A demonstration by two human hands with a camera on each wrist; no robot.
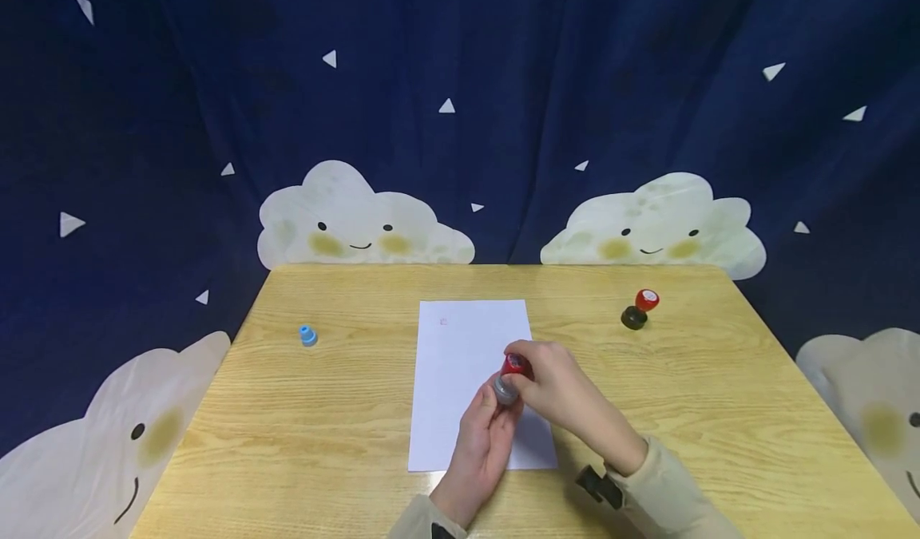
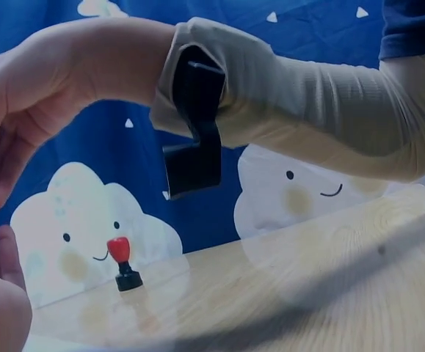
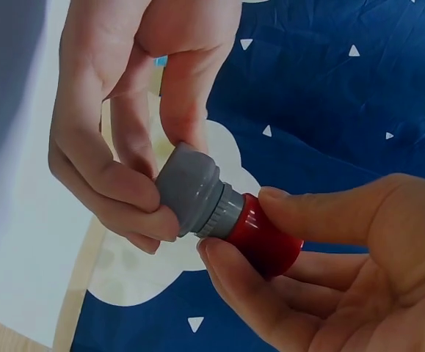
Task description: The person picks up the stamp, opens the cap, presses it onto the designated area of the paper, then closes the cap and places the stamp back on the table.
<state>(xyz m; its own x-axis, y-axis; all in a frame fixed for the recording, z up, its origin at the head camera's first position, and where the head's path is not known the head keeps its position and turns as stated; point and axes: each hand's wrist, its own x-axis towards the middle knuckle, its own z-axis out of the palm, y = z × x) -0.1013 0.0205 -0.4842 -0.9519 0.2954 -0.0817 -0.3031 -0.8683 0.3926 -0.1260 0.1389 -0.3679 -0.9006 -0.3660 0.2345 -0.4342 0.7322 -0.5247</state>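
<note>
A stamp with a red handle (image 3: 267, 238) and a grey body (image 3: 190, 183) is held between both hands, above the white paper. My left hand (image 1: 483, 439) grips the grey end between thumb and fingers. From the right, my right hand (image 1: 564, 379) pinches the red handle with thumb and fingertips, as the right wrist view shows closely. A grey ribbed collar lies between the two parts. The sheet of paper (image 1: 453, 363) rests on the table below and bears a small faint red mark (image 1: 443, 322) near its upper left corner. The stamp's printing face is hidden.
A second stamp (image 1: 635, 317), red-knobbed with a black base, stands toward the back right of the wooden table (image 1: 323, 419). At the left sits a small light blue cap-like piece (image 1: 307, 336). A dark blue curtain (image 1: 402, 124) with clouds hangs behind.
</note>
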